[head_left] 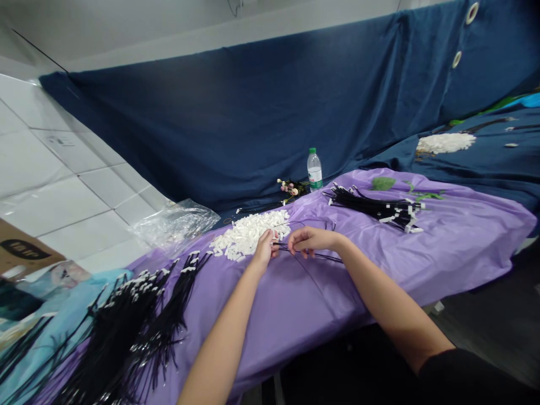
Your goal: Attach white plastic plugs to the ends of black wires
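My left hand [264, 247] is closed around the ends of a few thin black cords [323, 256], right beside a heap of small white plastic pieces [244, 233]. Close on its right, my right hand [307, 241] pinches the same cords with its fingertips. The cords run from the left hand under the right hand and out over the purple cloth [291, 304]. What exactly sits between the left fingers is too small to make out.
Bundles of black cords with white ends [126, 315] lie at left; another bundle [375, 208] lies at right. Behind stand a water bottle [314, 173] and small flowers [292, 189]. A clear plastic bag [177, 222] rests by the tiled wall. More white pieces [447, 143] sit far right.
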